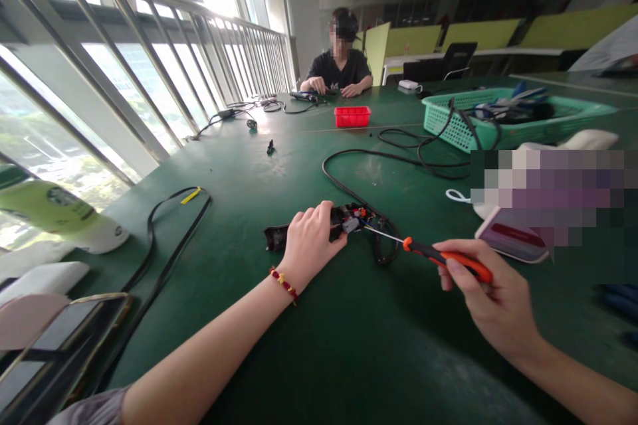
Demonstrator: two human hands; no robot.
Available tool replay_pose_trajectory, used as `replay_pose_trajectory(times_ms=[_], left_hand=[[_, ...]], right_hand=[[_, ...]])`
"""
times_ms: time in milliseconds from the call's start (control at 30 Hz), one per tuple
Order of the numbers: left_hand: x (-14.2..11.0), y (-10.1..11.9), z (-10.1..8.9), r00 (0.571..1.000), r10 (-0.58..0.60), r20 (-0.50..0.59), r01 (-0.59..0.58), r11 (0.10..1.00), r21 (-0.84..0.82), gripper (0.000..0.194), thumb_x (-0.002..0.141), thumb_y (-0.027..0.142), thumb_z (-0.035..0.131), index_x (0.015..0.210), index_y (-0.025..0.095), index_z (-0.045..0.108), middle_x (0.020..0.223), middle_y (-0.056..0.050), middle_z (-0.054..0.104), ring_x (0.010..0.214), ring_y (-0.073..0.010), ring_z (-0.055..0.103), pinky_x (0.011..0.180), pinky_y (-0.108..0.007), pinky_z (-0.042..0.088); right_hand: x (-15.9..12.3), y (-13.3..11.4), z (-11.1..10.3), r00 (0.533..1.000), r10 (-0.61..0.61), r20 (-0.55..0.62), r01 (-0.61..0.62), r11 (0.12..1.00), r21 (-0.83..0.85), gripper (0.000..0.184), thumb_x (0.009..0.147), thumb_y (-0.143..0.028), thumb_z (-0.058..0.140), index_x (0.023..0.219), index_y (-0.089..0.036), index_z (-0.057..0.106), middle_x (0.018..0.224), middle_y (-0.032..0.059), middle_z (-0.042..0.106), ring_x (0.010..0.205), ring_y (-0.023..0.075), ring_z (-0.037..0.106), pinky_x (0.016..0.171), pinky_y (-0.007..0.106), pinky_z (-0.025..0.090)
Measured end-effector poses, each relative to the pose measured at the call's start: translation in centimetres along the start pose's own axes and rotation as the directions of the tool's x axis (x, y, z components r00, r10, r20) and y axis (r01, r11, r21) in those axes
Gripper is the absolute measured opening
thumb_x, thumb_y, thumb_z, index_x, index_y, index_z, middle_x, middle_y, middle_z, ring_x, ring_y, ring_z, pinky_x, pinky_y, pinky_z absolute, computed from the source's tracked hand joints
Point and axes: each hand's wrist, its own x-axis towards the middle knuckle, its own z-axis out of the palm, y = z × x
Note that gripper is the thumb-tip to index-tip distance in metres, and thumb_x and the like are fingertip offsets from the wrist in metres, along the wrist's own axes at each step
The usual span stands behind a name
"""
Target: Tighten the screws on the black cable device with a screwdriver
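On the green table, my left hand (312, 239) is wrapped round a black, tube-shaped electrical device (277, 237) whose right end lies exposed. Coloured wires and a grey block (351, 224) show at that end, and a black cable runs from it. My right hand (491, 299) grips a screwdriver (451, 260) by its orange and black handle. Its thin metal shaft points left, with the tip at or close to the wires; whether it touches them I cannot tell.
A red plastic bin (352, 117) stands ahead, and a green basket (448, 129) of tools sits at the right. Black cable (349, 156) loops between them. To the left are a bottle (60, 212), a strap (184, 239) and a phone (64, 345). Across the table, a person (339, 66) handles parts.
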Motion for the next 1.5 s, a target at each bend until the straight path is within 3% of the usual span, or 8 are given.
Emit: replay_pose_trajectory(times_ms=[867,1100,1200,1333,1433,1500], left_hand=[[0.03,-0.10,0.13,0.999,0.025,-0.032,-0.025,1.000,0.009,0.034,0.079,0.035,0.054,0.106,0.017,0.046,0.088,-0.005,0.066,0.084,-0.0225,0.064,0.074,-0.033,0.043],[-0.05,-0.12,0.14,0.998,0.034,-0.044,-0.035,0.999,-0.009,0.035,0.079,0.038,0.052,0.105,0.017,0.047,0.089,-0.006,0.066,0.084,-0.0230,0.063,0.074,-0.034,0.043],[-0.04,-0.11,0.12,0.999,0.036,-0.040,-0.036,0.999,-0.004,0.034,0.079,0.037,0.052,0.106,0.017,0.046,0.090,-0.006,0.066,0.085,-0.0229,0.063,0.074,-0.033,0.043],[-0.02,-0.12,0.10,0.999,0.035,-0.036,-0.035,0.999,-0.003,0.034,0.079,0.037,0.052,0.106,0.018,0.047,0.091,-0.006,0.066,0.086,-0.0231,0.063,0.074,-0.033,0.043],[-0.02,-0.10,0.07,0.999,0.036,-0.039,-0.036,0.999,-0.004,0.034,0.079,0.038,0.052,0.105,0.017,0.047,0.091,-0.006,0.066,0.085,-0.0231,0.063,0.074,-0.033,0.043],[-0.01,-0.08,0.07,0.998,0.041,-0.040,-0.041,0.999,-0.004,0.035,0.079,0.039,0.052,0.105,0.017,0.047,0.090,-0.006,0.066,0.085,-0.0232,0.062,0.074,-0.034,0.043]], right_hand=[[0.16,0.35,0.14,1.000,-0.001,0.024,-0.001,0.996,0.084,0.017,0.092,-0.032,0.047,0.102,-0.025,0.059,0.066,-0.0033,0.060,0.057,0.0087,0.057,0.056,0.021,0.046],[0.14,0.17,0.28,0.996,0.088,0.017,-0.089,0.979,0.183,0.025,0.096,-0.034,0.036,0.105,-0.025,0.058,0.054,-0.0060,0.046,0.045,0.0084,0.047,0.049,0.023,0.043],[0.08,0.18,0.42,0.998,0.020,-0.051,-0.011,0.985,0.172,0.021,0.091,-0.031,0.047,0.111,-0.027,0.053,0.069,-0.0033,0.054,0.051,0.0093,0.054,0.050,0.024,0.045],[0.06,0.33,0.49,0.973,-0.155,-0.173,0.162,0.986,0.028,0.029,0.082,-0.026,0.058,0.111,-0.026,0.054,0.094,0.0039,0.058,0.067,0.0135,0.062,0.060,0.029,0.053],[0.06,0.28,0.39,0.963,-0.193,-0.190,0.197,0.980,0.000,0.031,0.082,-0.024,0.059,0.112,-0.026,0.054,0.095,0.0039,0.058,0.068,0.0135,0.063,0.063,0.029,0.054],[0.06,0.14,0.27,0.977,-0.161,-0.139,0.167,0.986,0.027,0.028,0.083,-0.024,0.058,0.111,-0.025,0.054,0.082,0.0003,0.059,0.062,0.0118,0.062,0.058,0.026,0.052]])
